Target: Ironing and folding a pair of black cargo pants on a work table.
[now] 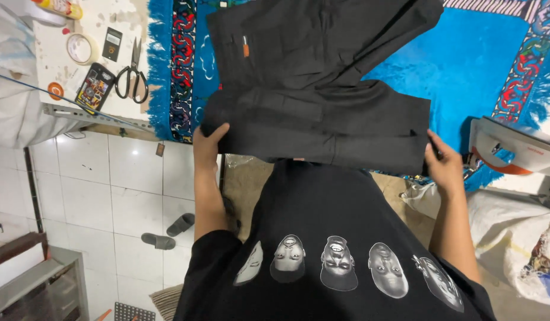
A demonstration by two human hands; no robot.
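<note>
Now black trousers folded, left hand, right hand gripping ends

At the upper left of the frame, a small black rectangular card lies on the desk. Below it sits a black packet with a colourful printed front. A small orange tag shows on the black garment, upper centre.

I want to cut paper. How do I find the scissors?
Look at the white worktop left of the blue rug. The scissors lie near its front edge, beside a phone. They alone have two black loop handles and crossed metal blades.
</note>
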